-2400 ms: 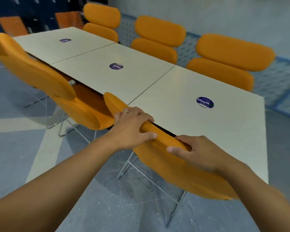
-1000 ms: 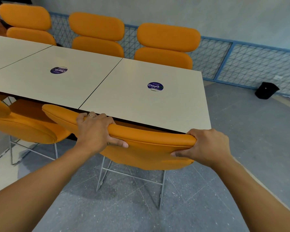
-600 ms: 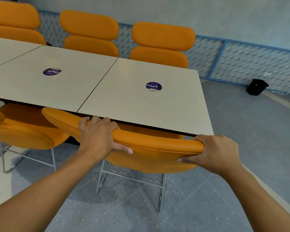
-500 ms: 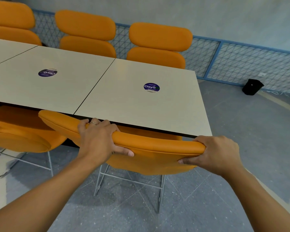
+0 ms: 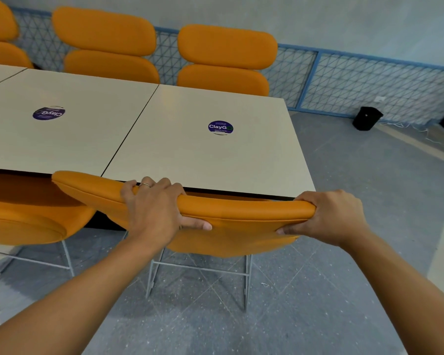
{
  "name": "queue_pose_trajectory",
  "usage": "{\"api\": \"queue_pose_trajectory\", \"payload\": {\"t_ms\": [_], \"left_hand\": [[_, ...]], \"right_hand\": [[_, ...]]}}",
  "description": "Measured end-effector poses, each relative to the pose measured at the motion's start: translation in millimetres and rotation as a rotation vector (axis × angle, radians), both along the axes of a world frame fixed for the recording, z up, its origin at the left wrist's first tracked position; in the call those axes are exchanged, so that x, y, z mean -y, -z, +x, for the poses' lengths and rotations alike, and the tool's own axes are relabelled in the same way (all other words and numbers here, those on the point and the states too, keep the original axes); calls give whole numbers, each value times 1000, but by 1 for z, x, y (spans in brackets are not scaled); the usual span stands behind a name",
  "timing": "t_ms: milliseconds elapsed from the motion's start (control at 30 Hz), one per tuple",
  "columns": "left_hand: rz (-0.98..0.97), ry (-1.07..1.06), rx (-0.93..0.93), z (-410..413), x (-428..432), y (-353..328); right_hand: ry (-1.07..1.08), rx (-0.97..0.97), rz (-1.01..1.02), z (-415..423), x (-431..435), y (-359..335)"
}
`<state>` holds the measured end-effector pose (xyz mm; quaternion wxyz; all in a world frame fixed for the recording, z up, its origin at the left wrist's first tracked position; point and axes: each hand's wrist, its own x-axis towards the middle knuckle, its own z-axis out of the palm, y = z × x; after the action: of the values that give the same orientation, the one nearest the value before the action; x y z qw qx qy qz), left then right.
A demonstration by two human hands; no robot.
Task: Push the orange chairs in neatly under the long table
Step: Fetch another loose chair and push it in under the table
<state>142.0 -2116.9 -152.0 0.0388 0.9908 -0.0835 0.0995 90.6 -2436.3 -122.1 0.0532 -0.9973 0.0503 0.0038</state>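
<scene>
An orange padded chair (image 5: pixel 241 221) on a thin metal frame stands in front of me, its backrest top right against the near edge of the long cream table (image 5: pixel 164 149). My left hand (image 5: pixel 154 208) grips the top of the backrest near its middle, fingers over the far side and thumb on the near face. My right hand (image 5: pixel 331 216) grips the backrest's right end. The seat is hidden under the tabletop. A second orange chair (image 5: pixel 28 221) stands to the left, its seat partly under the table.
Three more orange chairs, one of them (image 5: pixel 226 60) opposite me, line the table's far side before a blue mesh fence (image 5: pixel 369 80). A small black bin (image 5: pixel 367 118) stands on the grey floor at the right. Round purple stickers (image 5: pixel 220 127) mark the tabletops.
The chair has turned from angled to square with the table's edge and slid in under it. My right hand shifted to the backrest's right end. In the last half second, little moved.
</scene>
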Motion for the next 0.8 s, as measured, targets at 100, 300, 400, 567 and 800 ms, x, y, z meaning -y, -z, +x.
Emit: {"api": "queue_pose_trajectory", "payload": {"t_ms": [100, 300, 400, 567, 800], "left_hand": [[13, 9, -26, -1, -2, -2], [24, 9, -40, 0, -5, -3], [27, 13, -26, -1, -4, -1], [36, 26, -17, -1, -6, 0], [44, 36, -99, 2, -17, -8]], "right_hand": [[-3, 1, -12, -2, -2, 1], [-18, 15, -16, -2, -3, 3], [-29, 4, -13, -2, -1, 2], [-46, -10, -7, -3, -2, 1], [-44, 5, -46, -7, -14, 1]]}}
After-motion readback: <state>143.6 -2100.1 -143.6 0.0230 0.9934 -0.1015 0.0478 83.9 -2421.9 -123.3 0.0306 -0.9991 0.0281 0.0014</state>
